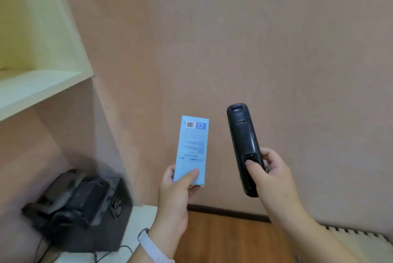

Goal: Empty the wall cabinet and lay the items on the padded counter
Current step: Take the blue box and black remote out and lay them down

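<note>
Both hands are full, left hand (180, 184) pinching a light blue box (191, 150) and right hand (270, 173) gripping a black remote (243, 145), both upright, side by side, no padded counter visible.

The wall cabinet (40, 54) is cut off by the top and left edges, so only one lower corner and part of its interior show; the dark device (74, 207) at lower left is motion-blurred and cannot be identified. The print on the light blue box (192, 145) is too small to read, and the left hand (176, 194) covers its lower end, while the right hand (270, 173) hides part of the black remote (242, 141)
</note>
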A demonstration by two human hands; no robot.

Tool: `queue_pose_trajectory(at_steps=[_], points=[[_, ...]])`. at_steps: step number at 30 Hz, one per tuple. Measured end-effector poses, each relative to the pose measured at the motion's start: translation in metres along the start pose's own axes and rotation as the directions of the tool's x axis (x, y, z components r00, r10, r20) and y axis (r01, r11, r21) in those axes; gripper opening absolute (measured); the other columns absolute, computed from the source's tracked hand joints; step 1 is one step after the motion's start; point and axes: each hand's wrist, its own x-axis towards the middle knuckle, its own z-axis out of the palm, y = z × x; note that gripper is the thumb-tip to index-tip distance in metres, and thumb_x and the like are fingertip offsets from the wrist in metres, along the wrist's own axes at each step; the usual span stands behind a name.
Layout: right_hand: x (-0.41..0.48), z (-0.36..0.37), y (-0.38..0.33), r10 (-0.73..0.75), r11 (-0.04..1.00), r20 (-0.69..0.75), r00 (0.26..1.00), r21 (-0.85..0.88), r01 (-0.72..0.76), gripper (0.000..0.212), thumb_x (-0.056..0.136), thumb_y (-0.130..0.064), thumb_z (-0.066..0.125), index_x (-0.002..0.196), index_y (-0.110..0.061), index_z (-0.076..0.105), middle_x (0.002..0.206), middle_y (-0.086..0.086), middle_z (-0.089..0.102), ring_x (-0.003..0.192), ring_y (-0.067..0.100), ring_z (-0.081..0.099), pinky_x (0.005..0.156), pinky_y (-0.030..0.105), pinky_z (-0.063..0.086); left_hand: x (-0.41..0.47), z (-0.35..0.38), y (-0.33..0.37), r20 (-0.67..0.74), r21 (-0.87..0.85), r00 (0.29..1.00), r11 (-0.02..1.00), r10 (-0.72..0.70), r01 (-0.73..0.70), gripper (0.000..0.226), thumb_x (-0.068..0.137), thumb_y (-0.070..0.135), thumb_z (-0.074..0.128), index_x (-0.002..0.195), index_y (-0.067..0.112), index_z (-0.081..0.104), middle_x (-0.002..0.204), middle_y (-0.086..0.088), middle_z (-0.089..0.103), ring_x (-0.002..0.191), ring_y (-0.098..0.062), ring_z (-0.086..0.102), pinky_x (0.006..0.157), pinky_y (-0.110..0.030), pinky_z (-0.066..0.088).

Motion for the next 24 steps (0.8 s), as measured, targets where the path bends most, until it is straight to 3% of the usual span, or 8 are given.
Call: queue_pose_trajectory(at_steps=[9,14,18,21,24], points=[[-0.029,-0.161,0.008,0.041,0.999,-0.123,0.992,-0.004,-0.042,0.028,0.090,-0.006,0.061,0.085,-0.033,0.063,0.066,-0.006,0.068,0.056,0.009,0.060,0.046,0.024,0.050,-0.058,0.132,-0.060,0.218,0.067,0.975,0.996,0.041,-0.057,0.030,0.084,0.000,0.069,0.108,0.013,0.057,0.102,-0.002,0.075,0.089,-0.021,0.073,0.063,-0.025,0.056],[-0.058,-0.284,0.014,0.021,0.997,-0.275,0.961,-0.066,-0.040,0.022,0.089,-0.007,0.062,0.089,-0.029,0.062,0.069,-0.003,0.068,0.058,0.009,0.060,0.048,0.021,0.048,-0.116,0.229,-0.113,0.382,0.132,0.924,0.989,0.008,-0.063,0.033,0.083,0.004,0.072,0.109,0.017,0.058,0.102,0.000,0.075,0.087,-0.018,0.073,0.062,-0.025,0.056],[-0.092,-0.369,0.014,0.033,0.994,-0.401,0.916,-0.080,-0.070,0.028,0.088,-0.010,0.061,0.084,-0.038,0.061,0.071,0.001,0.068,0.058,0.010,0.060,0.048,0.024,0.047,-0.167,0.300,-0.158,0.508,0.165,0.860,0.985,-0.047,-0.044,0.034,0.078,0.010,0.074,0.107,0.017,0.058,0.101,-0.001,0.075,0.086,-0.018,0.073,0.064,-0.026,0.056],[-0.123,-0.427,0.010,0.043,0.993,-0.501,0.865,-0.077,-0.093,0.024,0.089,-0.010,0.060,0.087,-0.034,0.061,0.075,0.002,0.068,0.057,0.010,0.060,0.047,0.020,0.048,-0.205,0.348,-0.193,0.593,0.209,0.796,0.978,-0.123,-0.004,0.029,0.084,0.002,0.070,0.105,0.016,0.056,0.103,-0.003,0.075,0.087,-0.021,0.073,0.063,-0.027,0.056],[-0.156,-0.479,0.008,0.033,0.987,-0.617,0.786,-0.103,-0.122,0.017,0.090,-0.013,0.061,0.094,-0.030,0.060,0.076,-0.003,0.069,0.059,0.009,0.063,0.047,0.018,0.048,-0.245,0.392,-0.222,0.675,0.245,0.712,0.969,-0.196,0.035,0.034,0.080,0.007,0.074,0.106,0.016,0.054,0.100,-0.001,0.075,0.089,-0.025,0.073,0.063,-0.026,0.056]])
